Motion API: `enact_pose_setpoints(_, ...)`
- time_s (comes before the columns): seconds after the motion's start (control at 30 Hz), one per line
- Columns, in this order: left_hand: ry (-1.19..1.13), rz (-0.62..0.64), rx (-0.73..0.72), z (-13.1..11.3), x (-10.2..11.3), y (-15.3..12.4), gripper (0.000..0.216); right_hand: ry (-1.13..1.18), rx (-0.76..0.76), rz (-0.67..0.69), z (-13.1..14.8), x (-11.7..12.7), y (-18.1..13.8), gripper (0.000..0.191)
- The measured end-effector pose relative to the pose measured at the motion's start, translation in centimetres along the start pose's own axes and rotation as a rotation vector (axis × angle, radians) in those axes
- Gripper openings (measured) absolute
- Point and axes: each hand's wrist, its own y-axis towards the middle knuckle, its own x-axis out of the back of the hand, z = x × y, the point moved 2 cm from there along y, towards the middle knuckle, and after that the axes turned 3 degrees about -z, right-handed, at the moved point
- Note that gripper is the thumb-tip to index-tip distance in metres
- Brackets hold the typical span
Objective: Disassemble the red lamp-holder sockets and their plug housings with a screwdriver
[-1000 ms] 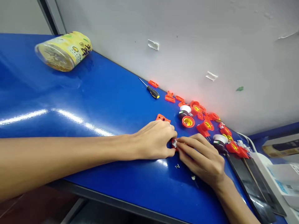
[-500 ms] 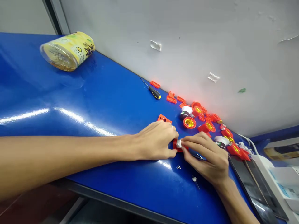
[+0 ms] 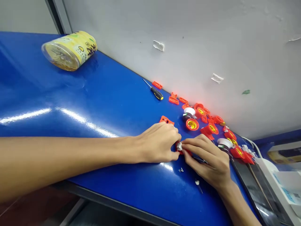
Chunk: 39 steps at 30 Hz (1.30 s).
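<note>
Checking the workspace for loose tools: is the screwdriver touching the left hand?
Apart. The head view shows bare blue table between the screwdriver and the left hand.

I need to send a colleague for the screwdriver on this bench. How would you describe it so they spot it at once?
Follow the blue table to its far edge along the grey wall. There, left of the row of orange plastic parts, lies the screwdriver. It is the only tool: a thin metal shaft with a black handle and yellow end cap.
</note>
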Motion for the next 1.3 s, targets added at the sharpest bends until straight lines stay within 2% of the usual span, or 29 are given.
enact_pose_setpoints(0.83, 0.029, -0.003, -0.018, 0.0, -0.2, -0.1, 0.016, -0.036, 0.033, 0.092, -0.1, 0.0, 0.6, 0.028)
enact_pose_setpoints(1.13, 0.023, -0.004, -0.009, 0.2, -0.3, 0.1, 0.018, -0.099, 0.051, 0.276, 0.4, 0.3, 1.1, 0.019)
enact_pose_setpoints(1.3, 0.091, 0.013, -0.055, -0.4, 0.4, 0.1, 0.014, -0.141, 0.04, 0.207, 0.3, 0.3, 1.0, 0.017)
